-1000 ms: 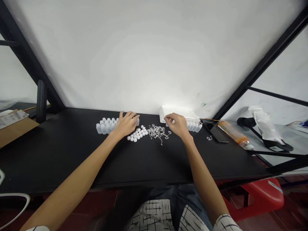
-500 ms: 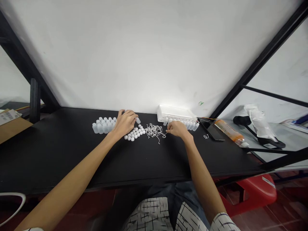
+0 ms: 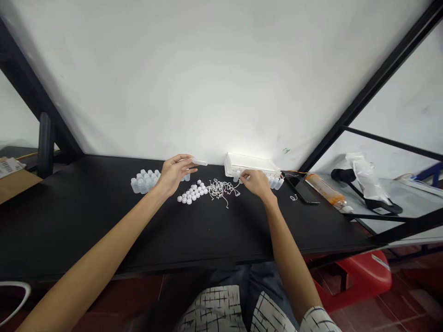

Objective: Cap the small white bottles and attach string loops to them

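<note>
Black table [image 3: 221, 230] meets pale wall [image 3: 194, 78]; hands [image 3: 175, 173] work above.

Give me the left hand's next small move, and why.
Probably bring the translucent white plastic bottle in the left hand towards the right hand: the bottle is raised and nearly level, while the right fingers seem pinched beside the tangled white cords.

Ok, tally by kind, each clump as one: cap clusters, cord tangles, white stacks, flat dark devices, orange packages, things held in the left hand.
Cap cluster: 1
Cord tangle: 1
White stack: 1
Flat dark device: 1
Orange package: 1
Bottle-like piece in the left hand: 1
Total: 6
</note>
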Tool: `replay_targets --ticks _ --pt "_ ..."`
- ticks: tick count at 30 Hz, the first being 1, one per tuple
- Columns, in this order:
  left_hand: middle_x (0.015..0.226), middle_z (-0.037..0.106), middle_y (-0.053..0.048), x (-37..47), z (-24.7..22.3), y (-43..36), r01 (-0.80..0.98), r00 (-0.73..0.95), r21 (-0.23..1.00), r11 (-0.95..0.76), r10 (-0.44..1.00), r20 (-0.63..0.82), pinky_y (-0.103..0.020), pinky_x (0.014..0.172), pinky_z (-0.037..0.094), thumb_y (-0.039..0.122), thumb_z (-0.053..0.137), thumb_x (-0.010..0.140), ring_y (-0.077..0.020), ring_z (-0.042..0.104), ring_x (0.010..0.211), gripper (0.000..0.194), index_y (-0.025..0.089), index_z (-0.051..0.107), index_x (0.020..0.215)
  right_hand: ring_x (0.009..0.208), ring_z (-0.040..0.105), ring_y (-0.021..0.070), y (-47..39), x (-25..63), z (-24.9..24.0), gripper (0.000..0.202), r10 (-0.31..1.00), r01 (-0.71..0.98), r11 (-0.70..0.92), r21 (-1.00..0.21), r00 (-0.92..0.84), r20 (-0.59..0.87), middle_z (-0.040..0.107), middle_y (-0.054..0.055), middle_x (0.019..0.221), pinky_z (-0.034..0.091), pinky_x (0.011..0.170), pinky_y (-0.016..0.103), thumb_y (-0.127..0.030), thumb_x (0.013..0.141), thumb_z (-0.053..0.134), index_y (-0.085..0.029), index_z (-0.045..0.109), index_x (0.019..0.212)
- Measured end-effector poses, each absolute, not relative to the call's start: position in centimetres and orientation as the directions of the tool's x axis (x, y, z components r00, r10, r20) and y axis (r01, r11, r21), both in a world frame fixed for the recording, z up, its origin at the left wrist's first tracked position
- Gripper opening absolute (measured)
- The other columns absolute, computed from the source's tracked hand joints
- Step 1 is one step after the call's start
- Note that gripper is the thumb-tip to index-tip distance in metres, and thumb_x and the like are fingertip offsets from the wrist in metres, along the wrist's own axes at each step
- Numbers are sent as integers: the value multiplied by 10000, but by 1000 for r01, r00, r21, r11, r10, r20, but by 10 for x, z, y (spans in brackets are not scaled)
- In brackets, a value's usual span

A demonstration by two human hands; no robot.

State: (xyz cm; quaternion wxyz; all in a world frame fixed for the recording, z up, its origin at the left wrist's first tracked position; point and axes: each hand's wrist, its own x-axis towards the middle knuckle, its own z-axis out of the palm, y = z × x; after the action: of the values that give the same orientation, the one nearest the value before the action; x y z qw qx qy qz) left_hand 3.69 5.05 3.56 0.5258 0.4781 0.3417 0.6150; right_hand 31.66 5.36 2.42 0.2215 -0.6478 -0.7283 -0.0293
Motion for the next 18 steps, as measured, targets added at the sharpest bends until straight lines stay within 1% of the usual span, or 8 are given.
replay_targets --ticks 2,4,6,9,11,13,15,18 --pt "797 691 -59 37 36 49 -338 -9 921 -192 979 201 -450 857 573 239 707 700 -226 711 830 189 141 621 837 800 691 203 53 314 24 140 933 935 183 -305 -67 353 748 15 812 451 707 274 -214 826 577 -229 716 832" --pt "760 678 -50 38 36 49 -337 -55 922 -192 981 184 -445 777 597 224 668 693 -230 715 772 168 139 604 823 693 692 178 54 312 22 135 946 898 216 -384 -94 312 726 -4 711 464 713 267 -220 833 571 -220 705 814" --pt "720 653 -37 38 35 49 -342 -95 920 -192 981 170 -414 688 607 219 631 690 -246 721 743 143 140 589 801 588 677 151 56 311 20 128 944 842 250 -477 -104 312 720 -17 696 476 706 264 -227 832 572 -210 693 794" --pt "656 602 -16 37 35 49 -353 -120 921 -165 984 131 -350 584 596 204 587 689 -260 728 712 118 141 577 788 511 654 133 57 311 18 125 905 748 309 -587 -42 423 731 -6 757 485 667 266 -247 830 571 -196 680 795" --pt "628 578 -6 37 37 48 -346 -119 927 -142 987 107 -313 528 581 192 571 686 -245 721 667 127 141 580 801 517 654 143 57 310 18 133 872 681 353 -641 9 489 721 6 730 482 631 267 -279 825 582 -189 675 797" --pt "630 575 -4 37 38 47 -318 -95 940 -119 991 93 -269 452 542 193 573 688 -216 698 603 156 140 590 834 522 649 148 56 307 18 158 865 579 389 -717 39 501 712 17 715 477 596 266 -322 815 601 -181 672 803" --pt "655 586 -9 38 37 45 -275 -43 956 -104 994 96 -234 378 484 217 589 705 -183 662 537 192 146 603 883 504 628 142 55 302 20 195 883 450 404 -796 37 468 701 27 701 460 545 260 -360 797 622 -171 671 804" --pt "707 600 -16 41 33 42 -201 83 972 -118 987 137 -215 327 420 283 625 753 -159 624 501 250 173 610 976 465 575 119 52 292 21 244 918 285 381 -880 -8 396 677 28 670 380 436 234 -400 766 664 -160 680 805"
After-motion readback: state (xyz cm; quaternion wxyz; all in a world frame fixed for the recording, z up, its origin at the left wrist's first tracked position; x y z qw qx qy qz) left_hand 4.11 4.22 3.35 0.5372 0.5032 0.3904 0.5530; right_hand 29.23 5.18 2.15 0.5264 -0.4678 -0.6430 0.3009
